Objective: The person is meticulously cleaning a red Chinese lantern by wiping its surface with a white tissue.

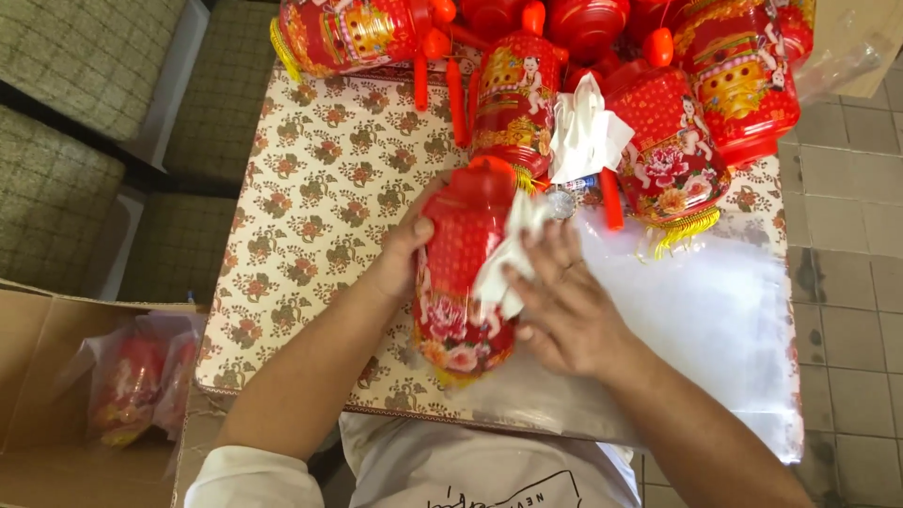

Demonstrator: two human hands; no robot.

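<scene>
The left hand [400, 254] curls its fingers around the side of a red lantern [461, 273] lying on the flower-patterned surface [310, 188], thumb pressed on its front; the right hand [564, 310] lies on the lantern's other side, fingers [550, 259] spread and pressing a white cloth [508, 254] against it; clear plastic bags [696, 320] lie flat just right of the hands; more red lanterns [668, 150] crowd the surface's far edge, white tissue [588, 132] among them; a cardboard box [38, 395] at lower left holds bagged lanterns [132, 381].
</scene>
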